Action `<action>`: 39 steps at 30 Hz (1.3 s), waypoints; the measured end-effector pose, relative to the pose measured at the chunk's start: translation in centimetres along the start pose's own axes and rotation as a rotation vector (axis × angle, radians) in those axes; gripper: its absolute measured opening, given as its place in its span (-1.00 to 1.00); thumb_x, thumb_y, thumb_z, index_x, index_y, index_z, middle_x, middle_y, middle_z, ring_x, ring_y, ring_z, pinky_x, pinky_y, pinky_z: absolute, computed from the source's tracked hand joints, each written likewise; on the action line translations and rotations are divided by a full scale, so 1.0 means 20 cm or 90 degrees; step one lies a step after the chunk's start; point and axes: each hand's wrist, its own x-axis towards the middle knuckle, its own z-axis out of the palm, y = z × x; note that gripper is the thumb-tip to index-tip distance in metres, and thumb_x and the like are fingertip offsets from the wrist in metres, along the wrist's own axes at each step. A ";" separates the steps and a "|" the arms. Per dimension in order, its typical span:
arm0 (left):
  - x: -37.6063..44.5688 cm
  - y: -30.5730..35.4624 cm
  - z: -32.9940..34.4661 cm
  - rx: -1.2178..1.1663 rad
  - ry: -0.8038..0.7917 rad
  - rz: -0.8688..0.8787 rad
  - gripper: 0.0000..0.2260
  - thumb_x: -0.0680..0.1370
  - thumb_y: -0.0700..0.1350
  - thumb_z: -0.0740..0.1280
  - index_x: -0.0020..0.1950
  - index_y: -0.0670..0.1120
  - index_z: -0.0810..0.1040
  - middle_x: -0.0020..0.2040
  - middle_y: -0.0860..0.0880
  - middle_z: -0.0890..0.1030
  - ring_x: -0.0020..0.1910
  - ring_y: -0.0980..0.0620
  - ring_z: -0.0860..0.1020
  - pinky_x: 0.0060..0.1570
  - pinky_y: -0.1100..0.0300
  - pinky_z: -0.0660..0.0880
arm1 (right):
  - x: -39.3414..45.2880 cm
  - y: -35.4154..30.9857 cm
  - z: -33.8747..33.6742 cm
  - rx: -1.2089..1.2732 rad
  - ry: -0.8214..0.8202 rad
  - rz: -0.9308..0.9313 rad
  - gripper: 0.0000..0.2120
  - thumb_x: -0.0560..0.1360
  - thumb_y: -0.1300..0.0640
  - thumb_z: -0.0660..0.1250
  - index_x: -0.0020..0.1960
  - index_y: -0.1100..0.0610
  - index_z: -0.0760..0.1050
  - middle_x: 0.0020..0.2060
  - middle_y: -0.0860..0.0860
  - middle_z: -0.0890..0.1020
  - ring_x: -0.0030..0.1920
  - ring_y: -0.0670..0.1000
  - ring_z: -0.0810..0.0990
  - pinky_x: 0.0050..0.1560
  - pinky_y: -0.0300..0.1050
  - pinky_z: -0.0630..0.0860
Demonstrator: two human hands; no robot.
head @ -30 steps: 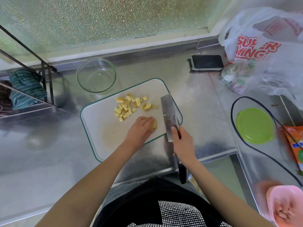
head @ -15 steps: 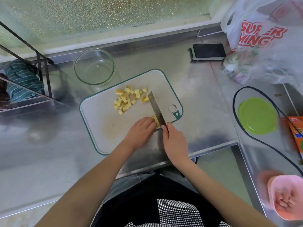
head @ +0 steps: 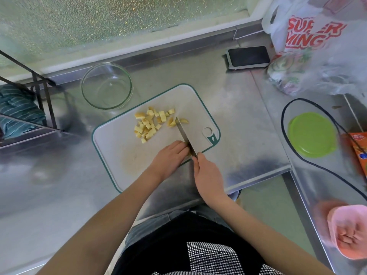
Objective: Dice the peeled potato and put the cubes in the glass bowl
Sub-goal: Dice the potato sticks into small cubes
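A white cutting board point(head: 111, 143) with a green rim lies on the steel counter. Several yellow potato cubes point(head: 149, 125) lie piled near its far edge. My left hand point(head: 169, 155) rests curled on the board's near part over the remaining potato piece, which is hidden under the fingers. My right hand point(head: 206, 175) grips the handle of a cleaver point(head: 184, 135), whose blade stands edge-down on the board right beside my left fingers. The glass bowl point(head: 106, 88) stands empty beyond the board's far left corner.
A phone point(head: 248, 56) lies at the back right, beside a printed plastic bag point(head: 317, 42). A green lid point(head: 311, 134), a black cable loop and an orange packet point(head: 359, 153) occupy the right counter. A dark wire rack point(head: 39, 92) with a striped cloth stands at left.
The cleaver turned from lying flat to standing on its edge and came down against my left fingers, covering the potato piece. My right hand moved closer to the left hand.
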 end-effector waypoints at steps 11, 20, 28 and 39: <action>0.03 -0.01 -0.02 -0.024 0.009 -0.043 -0.84 0.50 -0.16 0.22 0.00 -0.20 0.52 -0.03 -0.17 0.58 -0.04 -0.16 0.52 -0.15 0.08 0.56 | 0.07 0.01 -0.01 0.004 0.002 -0.027 -0.68 0.65 -0.02 -0.02 0.17 0.16 0.38 -0.13 0.17 0.62 -0.10 0.22 0.57 -0.15 0.01 0.40; 0.25 -0.19 -0.17 -0.048 0.072 -0.366 -0.72 0.50 -0.23 0.32 0.19 -0.25 0.47 0.15 -0.23 0.51 0.16 -0.22 0.39 0.21 0.03 0.30 | 0.06 0.00 -0.03 0.052 0.022 -0.048 -0.67 0.65 -0.02 0.00 0.19 0.14 0.42 -0.12 0.11 0.64 -0.11 0.16 0.60 -0.14 0.00 0.46; 0.26 -0.28 -0.18 0.081 -0.019 -0.245 -0.83 0.51 -0.17 0.31 -0.05 -0.27 0.57 -0.10 -0.19 0.60 0.02 -0.24 0.44 0.05 -0.03 0.42 | 0.07 0.01 -0.04 0.061 0.025 -0.046 -0.66 0.64 -0.03 0.00 0.16 0.15 0.44 -0.14 0.09 0.65 -0.13 0.14 0.61 -0.11 -0.01 0.49; 0.36 -0.36 -0.28 0.062 0.005 -0.340 -0.78 0.55 -0.23 0.21 0.16 -0.21 0.50 0.10 -0.17 0.55 0.17 -0.18 0.36 0.13 0.01 0.33 | 0.07 0.01 -0.04 0.057 0.024 -0.045 -0.67 0.64 -0.04 0.00 0.13 0.13 0.44 -0.16 0.07 0.65 -0.15 0.10 0.62 -0.08 0.00 0.55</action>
